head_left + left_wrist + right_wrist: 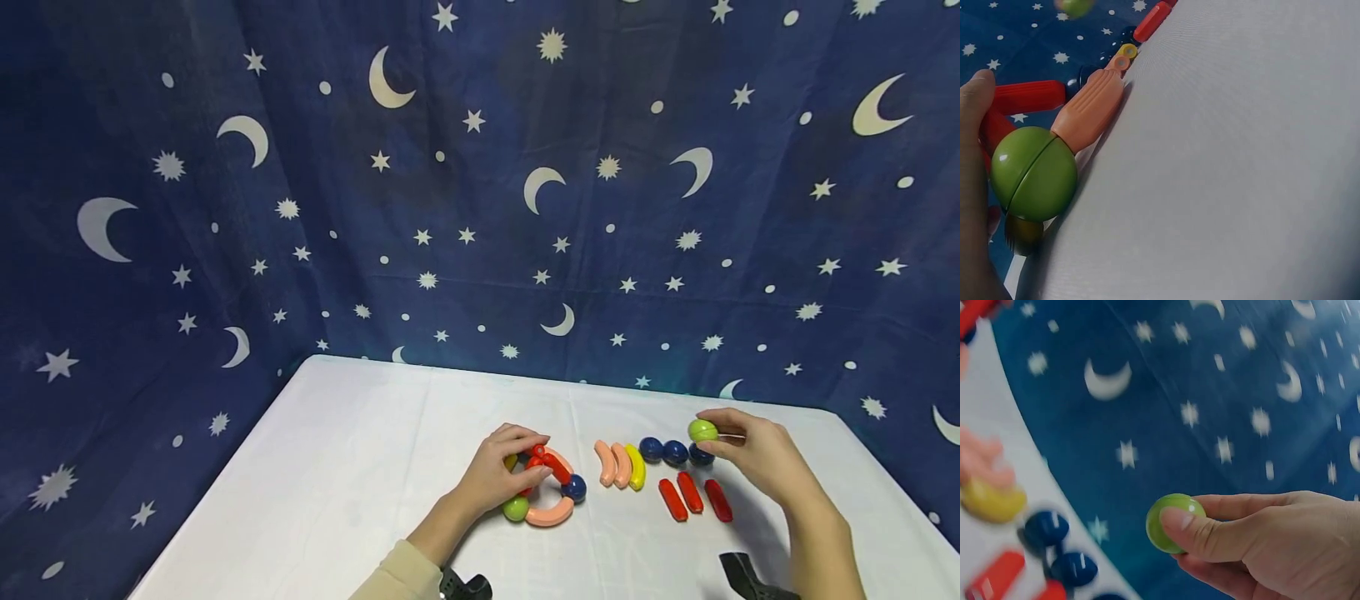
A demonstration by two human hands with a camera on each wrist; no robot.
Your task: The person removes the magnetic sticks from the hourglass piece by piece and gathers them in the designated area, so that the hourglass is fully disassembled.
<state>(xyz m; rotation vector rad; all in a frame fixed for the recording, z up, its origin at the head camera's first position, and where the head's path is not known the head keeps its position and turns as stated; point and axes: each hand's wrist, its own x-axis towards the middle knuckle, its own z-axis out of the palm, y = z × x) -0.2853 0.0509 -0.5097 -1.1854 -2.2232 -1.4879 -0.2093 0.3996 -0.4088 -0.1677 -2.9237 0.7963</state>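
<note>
My left hand (498, 471) grips a ring-shaped ball-and-rod toy, its thumb against a red rod (1029, 95) in the left wrist view. Around that ring show a green ball (1034, 174), a navy ball (573, 487) and curved salmon rods (551, 513); more red rods rise at its middle. The hand hides part of its left side. Farther right, my right hand (757, 454) pinches a loose lime-green ball (1159, 532) between thumb and fingers, raised over the row of navy balls. A groove runs round this ball.
Between the hands, loose salmon rods (605, 463) lie beside a curved yellow rod (636, 467). Navy balls (675, 453) sit in a row to their right, with several red rods (672, 500) in front. The white table (337, 450) meets a dark blue star-patterned cloth (480, 192) behind.
</note>
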